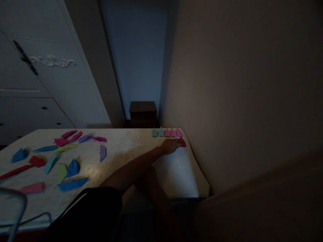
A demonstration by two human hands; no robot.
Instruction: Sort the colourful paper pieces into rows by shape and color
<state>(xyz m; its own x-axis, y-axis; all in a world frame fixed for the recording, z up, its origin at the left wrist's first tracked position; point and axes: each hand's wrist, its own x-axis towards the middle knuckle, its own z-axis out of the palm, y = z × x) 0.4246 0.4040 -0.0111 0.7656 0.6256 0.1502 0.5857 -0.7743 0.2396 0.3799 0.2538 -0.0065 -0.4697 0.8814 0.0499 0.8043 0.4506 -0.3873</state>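
Note:
My left hand [171, 146] reaches across to the far right corner of a pale, patterned surface [131, 144]. Its fingers are closed on a red folded paper boat [183, 142] lying there. Just beyond it, two green paper boats [157, 132] and three pink paper boats [173, 133] stand in a row along the far edge. My right hand [147, 176] is under my left forearm, close to the near edge; deep shadow hides its fingers. On the left lie many scattered paper boats, among them a blue one [73, 167] and a purple one [103, 153].
A wall [239, 101] runs along the right side of the surface. White cabinet doors [58, 87] stand behind it at left, and a small brown cabinet [143, 109] sits beyond the far edge. A bent metal bar [21, 205] rises at lower left. The light is dim.

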